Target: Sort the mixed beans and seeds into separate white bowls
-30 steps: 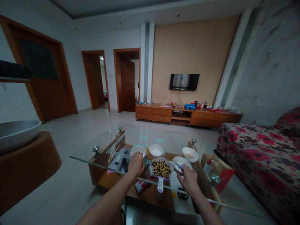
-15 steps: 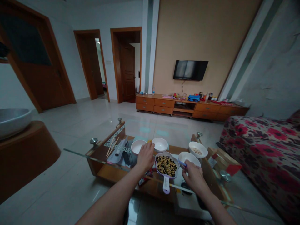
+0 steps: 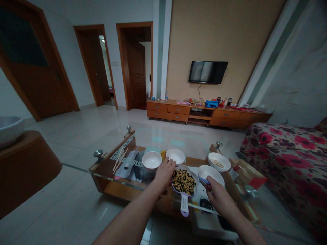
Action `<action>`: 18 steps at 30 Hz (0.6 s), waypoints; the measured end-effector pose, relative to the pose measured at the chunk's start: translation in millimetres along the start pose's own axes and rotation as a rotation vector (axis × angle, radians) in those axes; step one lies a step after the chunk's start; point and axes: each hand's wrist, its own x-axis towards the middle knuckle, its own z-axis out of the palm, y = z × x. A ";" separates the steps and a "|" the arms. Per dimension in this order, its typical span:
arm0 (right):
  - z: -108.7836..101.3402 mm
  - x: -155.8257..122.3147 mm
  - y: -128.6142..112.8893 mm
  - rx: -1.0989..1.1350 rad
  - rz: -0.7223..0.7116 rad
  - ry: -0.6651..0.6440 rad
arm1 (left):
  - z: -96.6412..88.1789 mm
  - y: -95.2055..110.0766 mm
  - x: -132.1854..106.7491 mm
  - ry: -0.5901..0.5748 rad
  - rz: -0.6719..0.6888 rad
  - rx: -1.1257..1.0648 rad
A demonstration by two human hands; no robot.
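Observation:
My left hand (image 3: 167,167) reaches to the near rim of a white bowl (image 3: 178,154), beside the left edge of a light purple handled dish (image 3: 186,200). Its fingers are slightly bent and look open; the thumb is hidden. Yellow and black beans (image 3: 184,182) fill the dish. On the right, my right hand (image 3: 216,190) is closed on a purple spoon (image 3: 203,180), held at the near left rim of another white bowl (image 3: 212,172). A second empty-looking bowl (image 3: 152,159) stands left of my left hand. Behind the right bowl, one bowl (image 3: 212,157) contains pale pieces (image 3: 218,164).
The glass table (image 3: 76,167) has metal supports (image 3: 98,153). Chopsticks (image 3: 120,161) and a plastic-wrapped roll (image 3: 127,164) are at its left. A brown paper bag (image 3: 249,173) is at the right, near a flower-patterned sofa (image 3: 286,146). A white box-shaped appliance (image 3: 212,223) is seen low right.
My left hand has shifted right, from between the two left bowls to the near rim of the back one. My right hand still grips the purple spoon. The view has shifted slightly.

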 end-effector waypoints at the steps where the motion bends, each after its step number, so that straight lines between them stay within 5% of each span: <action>1: 0.6 0.0 -0.1 -0.004 0.001 0.001 | -0.1 1.0 0.5 -0.012 0.000 -0.022; 13: 11.3 1.8 -0.1 0.000 -0.020 0.036 | -3.0 -4.9 -8.4 -0.011 0.131 -0.188; 18: 11.9 1.7 -3.0 -0.026 -0.024 0.054 | -15.8 2.2 -15.4 0.052 0.063 -0.244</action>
